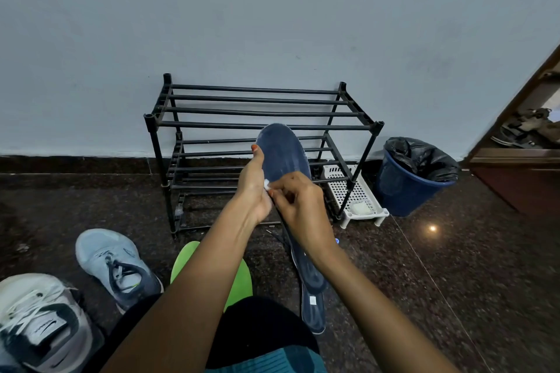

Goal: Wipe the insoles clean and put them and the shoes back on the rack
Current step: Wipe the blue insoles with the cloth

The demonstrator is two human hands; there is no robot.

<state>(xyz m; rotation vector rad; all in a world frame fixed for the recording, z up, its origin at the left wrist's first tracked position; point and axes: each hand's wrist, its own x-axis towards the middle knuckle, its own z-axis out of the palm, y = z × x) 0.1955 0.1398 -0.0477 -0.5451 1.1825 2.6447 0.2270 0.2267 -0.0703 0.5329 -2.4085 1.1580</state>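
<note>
My left hand (253, 188) grips a dark blue insole (281, 154) by its left edge and holds it up in front of the black shoe rack (257, 127). My right hand (298, 209) pinches a small white wipe (267, 184) against the middle of the insole. A second dark blue insole (313, 309) lies on the floor below my right wrist. A green insole (239, 278) lies under my left forearm. A light blue shoe (115, 263) and a white and grey shoe (42, 324) stand on the floor at the left.
The rack's bars hold nothing and it stands against a pale wall. A white slotted stand (354, 197) sits at its right foot, with a blue bin (409, 182) lined in black plastic beyond. A wooden cabinet (521, 169) is at the far right. The floor is dark polished stone.
</note>
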